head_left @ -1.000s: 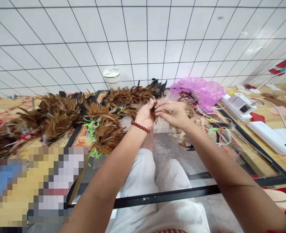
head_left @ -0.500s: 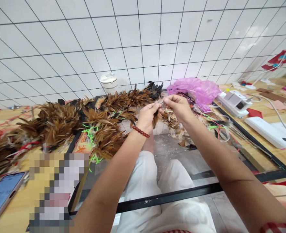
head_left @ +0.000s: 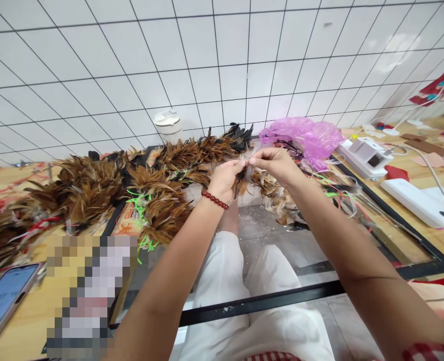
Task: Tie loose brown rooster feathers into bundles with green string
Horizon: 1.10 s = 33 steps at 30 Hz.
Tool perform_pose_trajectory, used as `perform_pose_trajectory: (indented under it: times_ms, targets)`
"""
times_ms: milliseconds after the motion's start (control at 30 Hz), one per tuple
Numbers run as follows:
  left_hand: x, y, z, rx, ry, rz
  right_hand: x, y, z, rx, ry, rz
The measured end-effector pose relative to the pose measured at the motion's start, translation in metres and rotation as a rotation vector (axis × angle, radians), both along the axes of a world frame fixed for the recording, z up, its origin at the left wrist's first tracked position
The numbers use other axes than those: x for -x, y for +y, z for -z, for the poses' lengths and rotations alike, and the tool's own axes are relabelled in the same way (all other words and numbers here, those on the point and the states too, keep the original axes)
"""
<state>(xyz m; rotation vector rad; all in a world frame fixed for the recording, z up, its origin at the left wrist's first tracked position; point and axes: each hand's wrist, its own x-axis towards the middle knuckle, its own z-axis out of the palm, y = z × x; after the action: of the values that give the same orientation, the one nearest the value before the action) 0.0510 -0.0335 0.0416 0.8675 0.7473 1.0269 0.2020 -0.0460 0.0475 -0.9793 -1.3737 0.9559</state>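
Note:
My left hand (head_left: pixel 225 176), with a dark red bead bracelet on its wrist, pinches the top of a small tuft of brown feathers (head_left: pixel 241 186). My right hand (head_left: pixel 272 163) touches it at the fingertips, thumb and forefinger pressed together; what it pinches is too small to make out. Both hands are above a glass panel with a black frame (head_left: pixel 261 302). Left of them lie brown feather bunches (head_left: pixel 165 210) tied with green strings. Pale and brown feathers (head_left: pixel 278 198) lie below my right hand.
A pink plastic bag (head_left: pixel 304 138) and a white lidded cup (head_left: pixel 168 125) stand near the tiled wall. On the right are a white device (head_left: pixel 366 158) and a white power bank (head_left: pixel 419 200). A phone (head_left: pixel 9 296) lies at the lower left.
My right hand has moved slightly left and now meets my left hand at the fingertips; a small gap was between them before.

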Motion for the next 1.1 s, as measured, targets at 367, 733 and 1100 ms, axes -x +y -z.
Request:
perform_pose_trajectory:
  times_ms: [367, 733, 1100]
  targets:
    - [0.003, -0.003, -0.002, -0.087, 0.05, 0.115, 0.004, 0.003, 0.004, -0.058, 0.079, 0.061]
    - [0.014, 0.003, -0.009, -0.222, 0.225, 0.016, 0.003, 0.001, 0.009, -0.092, -0.376, 0.137]
    - [0.013, 0.007, -0.011, -0.296, 0.244, -0.178, 0.001, -0.002, 0.018, -0.015, -1.475, 0.169]
